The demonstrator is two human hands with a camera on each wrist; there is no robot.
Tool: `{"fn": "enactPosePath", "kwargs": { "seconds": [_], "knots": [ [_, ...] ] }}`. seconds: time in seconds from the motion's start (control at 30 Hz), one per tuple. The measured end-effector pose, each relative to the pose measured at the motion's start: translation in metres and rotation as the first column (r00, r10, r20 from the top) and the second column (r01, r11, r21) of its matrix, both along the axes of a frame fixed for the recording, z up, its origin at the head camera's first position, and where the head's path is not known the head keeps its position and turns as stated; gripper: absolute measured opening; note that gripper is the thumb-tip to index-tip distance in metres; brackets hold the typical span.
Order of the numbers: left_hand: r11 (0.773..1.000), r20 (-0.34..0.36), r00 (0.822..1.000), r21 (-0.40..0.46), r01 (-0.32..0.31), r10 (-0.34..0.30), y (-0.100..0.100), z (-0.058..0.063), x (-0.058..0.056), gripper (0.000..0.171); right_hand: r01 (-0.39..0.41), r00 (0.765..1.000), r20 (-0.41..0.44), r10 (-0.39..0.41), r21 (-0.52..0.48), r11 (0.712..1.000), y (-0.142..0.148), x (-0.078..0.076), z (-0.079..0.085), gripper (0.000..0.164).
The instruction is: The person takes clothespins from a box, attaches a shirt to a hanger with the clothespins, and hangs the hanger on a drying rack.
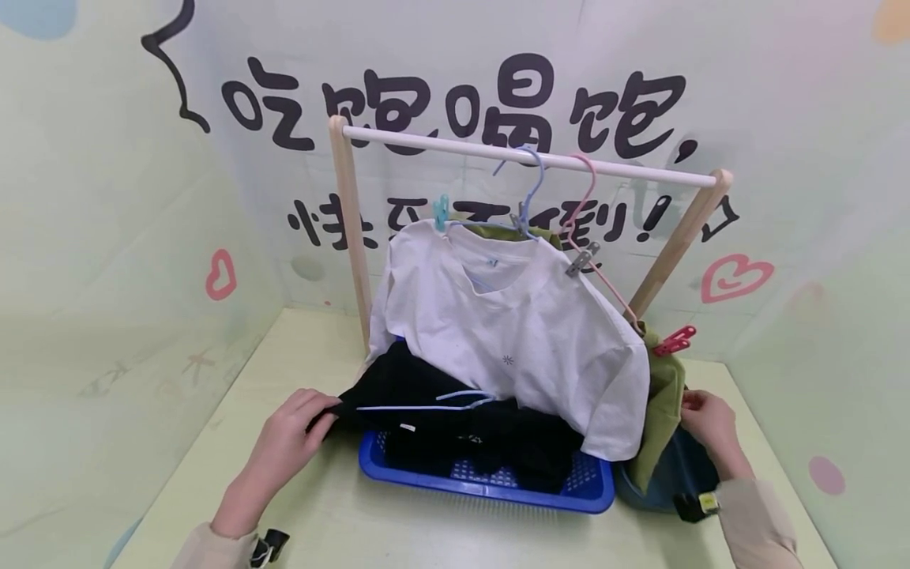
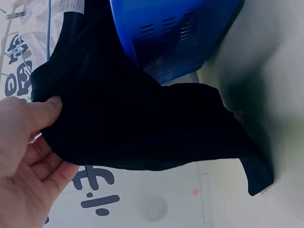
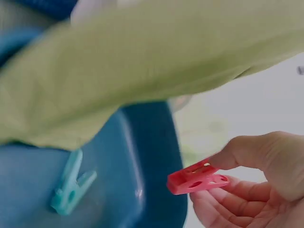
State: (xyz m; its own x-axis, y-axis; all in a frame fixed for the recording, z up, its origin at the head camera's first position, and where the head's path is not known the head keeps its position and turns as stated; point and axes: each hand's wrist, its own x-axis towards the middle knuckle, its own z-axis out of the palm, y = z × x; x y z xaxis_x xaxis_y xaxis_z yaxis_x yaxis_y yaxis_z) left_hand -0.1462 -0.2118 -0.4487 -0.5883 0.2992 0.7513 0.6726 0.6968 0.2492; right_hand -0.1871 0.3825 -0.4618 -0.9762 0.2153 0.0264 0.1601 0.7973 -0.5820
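Note:
At the left, my left hand [image 1: 290, 431] pinches the shoulder of a black shirt [image 2: 118, 109] between thumb and fingers. A light blue hanger [image 1: 419, 408] lies across the shirt's neckline, and the rest of the shirt rests over a blue basket [image 1: 490, 488]. On the right, my right hand [image 1: 713, 427] is beside a hanging green garment [image 1: 663, 395]. The right wrist view shows it pinching a red clothespin [image 3: 194, 180] by its handles, above the edge of a dark blue basin [image 3: 156, 156]. A teal clothespin [image 3: 71, 187] lies in that basin.
Behind the basket stands a rack with a white rail [image 1: 441, 144]. A white shirt [image 1: 490, 316] hangs there on a blue hanger [image 1: 533, 186], in front of a pink hanger [image 1: 586, 178]. Another red clothespin [image 1: 675, 341] grips the green garment. The pale table [image 1: 298, 506] lies beneath.

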Motion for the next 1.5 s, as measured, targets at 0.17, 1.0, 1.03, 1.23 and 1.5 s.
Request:
{"fn": "enactPosePath", "kwargs": {
  "seconds": [0.17, 1.0, 1.03, 1.23, 1.5],
  "knots": [
    [1.0, 0.003, 1.0, 0.002, -0.029, 0.029, 0.003, 0.0, -0.003, 0.029, 0.121, 0.993, 0.002, -0.121, -0.095, 0.988, -0.025, 0.043, 0.024, 0.035],
    [0.992, 0.04, 0.993, 0.065, -0.11, 0.107, 0.008, 0.001, -0.002, 0.031, 0.013, 0.95, -0.281, -0.138, -0.404, 0.915, -0.091, 0.117, 0.05, 0.029],
    [0.992, 0.04, 0.994, 0.066, -0.108, 0.106, 0.008, 0.001, -0.002, 0.031, -0.016, 0.945, -0.304, -0.122, -0.414, 0.91, -0.094, 0.118, 0.049, 0.029],
    [0.991, 0.042, 0.993, 0.073, -0.115, 0.112, 0.006, 0.001, -0.001, 0.031, -0.206, 0.913, -0.408, 0.006, -0.448, 0.87, -0.121, 0.117, 0.047, 0.035],
    [0.99, 0.035, 0.993, 0.077, -0.115, 0.113, 0.005, -0.003, 0.001, 0.032, -0.242, 0.949, -0.304, 0.087, -0.521, 0.819, -0.17, 0.108, 0.052, 0.034]
  ]
}}
